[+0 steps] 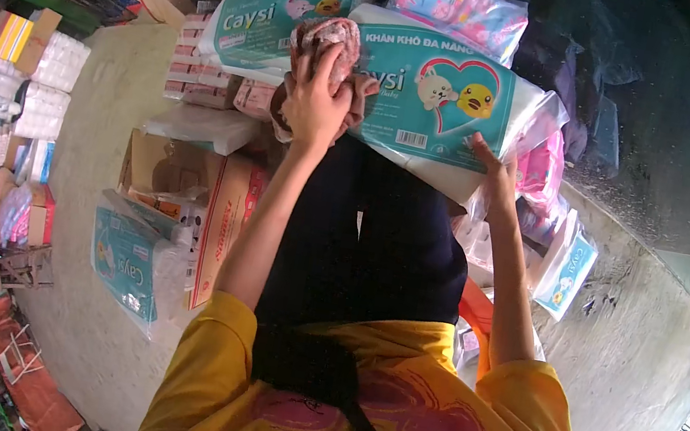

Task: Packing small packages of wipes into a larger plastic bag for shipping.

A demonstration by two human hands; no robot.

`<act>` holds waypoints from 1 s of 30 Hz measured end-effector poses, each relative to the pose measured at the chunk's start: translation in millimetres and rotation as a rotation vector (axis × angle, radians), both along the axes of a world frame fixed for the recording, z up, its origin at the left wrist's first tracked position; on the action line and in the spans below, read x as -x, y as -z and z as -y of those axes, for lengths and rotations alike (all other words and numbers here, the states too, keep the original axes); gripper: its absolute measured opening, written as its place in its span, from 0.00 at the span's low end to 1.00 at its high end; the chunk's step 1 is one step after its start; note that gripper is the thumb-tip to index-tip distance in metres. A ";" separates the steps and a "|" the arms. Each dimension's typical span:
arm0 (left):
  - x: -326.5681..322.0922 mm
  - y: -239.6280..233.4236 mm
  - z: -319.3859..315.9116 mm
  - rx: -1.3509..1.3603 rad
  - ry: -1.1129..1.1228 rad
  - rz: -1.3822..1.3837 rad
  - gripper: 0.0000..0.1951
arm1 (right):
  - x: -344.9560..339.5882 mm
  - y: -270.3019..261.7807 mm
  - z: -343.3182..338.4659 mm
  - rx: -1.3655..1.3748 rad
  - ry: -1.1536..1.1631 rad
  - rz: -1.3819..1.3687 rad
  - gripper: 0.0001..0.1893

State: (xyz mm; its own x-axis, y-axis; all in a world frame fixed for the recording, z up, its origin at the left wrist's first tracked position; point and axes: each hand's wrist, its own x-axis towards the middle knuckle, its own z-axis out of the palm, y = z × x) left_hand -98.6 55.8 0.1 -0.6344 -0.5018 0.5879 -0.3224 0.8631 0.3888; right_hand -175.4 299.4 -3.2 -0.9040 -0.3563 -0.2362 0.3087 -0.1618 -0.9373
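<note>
My left hand [317, 99] is closed on a crumpled pinkish cloth [339, 35], which lies against the left end of a plastic-wrapped pack of dry wipes [395, 115]. This pack, with a teal label showing a heart and two cartoon animals, rests above my lap. At its lower right corner my right hand [494, 171] grips the clear wrapper, thumb on top. A second teal-labelled pack [250, 24] lies just beyond my left hand. Behind the held pack is a blue and pink flowered package [459, 7].
Stacked pink packs [189, 66] stand at the left, above an open cardboard box [177, 165]. Another teal pack [125, 258] leans beside the box. Pink packages [542, 169] and a further teal-labelled pack [566, 271] lie at the right. White wrapped rolls [58, 62] are piled far left.
</note>
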 end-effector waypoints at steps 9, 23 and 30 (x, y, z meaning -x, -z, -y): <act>-4.8 -27.0 -163.1 0.467 0.568 0.011 0.25 | 27.8 61.8 -5.9 -0.225 0.096 -0.818 0.23; -94.7 18.3 76.8 -0.549 0.101 -0.179 0.18 | -3.8 -18.7 -12.2 0.087 -0.066 0.441 0.20; -92.9 -41.5 27.3 -0.686 0.252 -0.534 0.20 | -4.6 -4.8 -29.8 0.975 -0.547 0.629 0.32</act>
